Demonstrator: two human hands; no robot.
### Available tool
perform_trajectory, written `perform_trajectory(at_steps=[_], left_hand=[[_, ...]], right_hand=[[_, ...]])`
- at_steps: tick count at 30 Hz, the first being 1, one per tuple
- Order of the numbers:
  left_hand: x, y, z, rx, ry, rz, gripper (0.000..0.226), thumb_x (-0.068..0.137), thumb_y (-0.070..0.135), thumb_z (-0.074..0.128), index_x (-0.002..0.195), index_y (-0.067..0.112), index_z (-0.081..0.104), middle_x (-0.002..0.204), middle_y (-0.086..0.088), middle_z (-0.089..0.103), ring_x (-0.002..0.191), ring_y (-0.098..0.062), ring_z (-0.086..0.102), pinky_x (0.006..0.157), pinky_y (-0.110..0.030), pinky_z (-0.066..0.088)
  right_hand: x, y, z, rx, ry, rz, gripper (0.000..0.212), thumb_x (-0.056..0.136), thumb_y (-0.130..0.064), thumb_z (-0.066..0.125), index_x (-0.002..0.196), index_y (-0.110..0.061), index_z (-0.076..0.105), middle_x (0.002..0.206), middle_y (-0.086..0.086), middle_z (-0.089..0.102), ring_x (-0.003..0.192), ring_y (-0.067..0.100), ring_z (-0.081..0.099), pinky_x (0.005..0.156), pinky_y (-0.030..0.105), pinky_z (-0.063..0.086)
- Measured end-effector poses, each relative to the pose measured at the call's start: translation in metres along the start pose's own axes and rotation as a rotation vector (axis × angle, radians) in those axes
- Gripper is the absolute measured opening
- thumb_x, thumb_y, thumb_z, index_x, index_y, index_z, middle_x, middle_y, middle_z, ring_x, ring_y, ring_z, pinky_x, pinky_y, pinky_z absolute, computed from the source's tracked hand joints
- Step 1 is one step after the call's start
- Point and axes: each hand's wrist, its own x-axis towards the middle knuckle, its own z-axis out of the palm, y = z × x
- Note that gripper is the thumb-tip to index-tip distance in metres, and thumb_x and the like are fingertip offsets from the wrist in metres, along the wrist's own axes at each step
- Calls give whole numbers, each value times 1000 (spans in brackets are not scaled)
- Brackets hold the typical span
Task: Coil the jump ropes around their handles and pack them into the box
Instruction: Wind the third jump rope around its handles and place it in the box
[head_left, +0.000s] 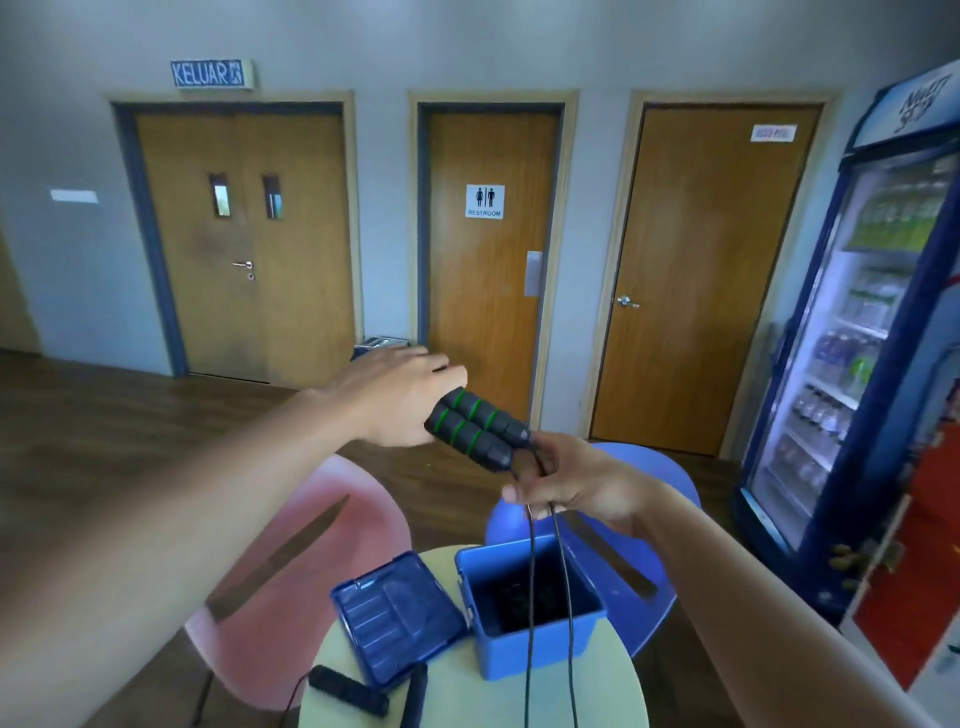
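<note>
Gripping both jump-rope handles (475, 431) above the blue box (540, 647), the left hand (395, 397) curls tight; the right hand (582, 483) pinches the cords (531, 582).

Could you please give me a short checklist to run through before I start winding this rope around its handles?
1. Both handles gripped side by side in the left hand: ok.
2. Right hand pinches the rope just below the handles: ok.
3. Rope free to wind: ok, both strands hang loose over the box.
4. Box open, lid lying beside it: ok.
5. Room left inside the box: cannot tell, its inside is dark.
6. Second rope's handle on the table: not ok, not yet packed.
</note>
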Motion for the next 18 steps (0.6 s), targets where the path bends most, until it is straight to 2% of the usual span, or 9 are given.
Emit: perform_trajectory(at_steps=[2,4,7,11,15,18], left_hand=[[-9,-10,4,-7,-4,-69,42,77,48,65,106,25,46,97,3,59,96,-27,62,82,-39,48],[-18,-16,10,-17,3,-126,43,78,49,65,108,25,46,101,4,61,98,-27,63,81,-37,45],[-29,-25,16,-43,40,-172,44,78,49,63,111,24,47,105,4,64,97,-29,64,79,-36,43],[-43,-31,15,-112,55,-246,44,78,49,63,109,23,46,100,5,65,88,-30,62,69,-34,37],[-57,-35,14,-249,-31,-329,40,78,47,64,100,22,42,84,8,57,75,-25,54,56,-34,32],[-66,-45,18,-404,-108,-330,38,77,47,61,98,23,41,80,8,55,72,-22,56,58,-35,39]], right_hand=[[4,0,1,-87,86,13,15,86,-8,73,95,-8,60,66,-5,47,59,12,50,63,26,47],[8,-8,3,-97,171,12,8,90,-12,69,88,-9,62,67,-2,43,57,11,47,60,25,51],[13,-23,5,-169,203,-48,16,93,-21,68,82,-11,61,62,-4,36,51,10,40,48,25,46],[23,-37,6,-218,244,-93,24,93,-33,67,80,-14,60,53,-10,31,46,11,28,45,25,25],[34,-49,13,-372,315,-158,30,96,-39,60,93,-10,69,42,-17,38,38,2,36,44,13,26],[38,-56,22,-397,308,-171,30,100,-33,54,101,-8,71,42,-25,48,42,-7,48,45,11,36]])
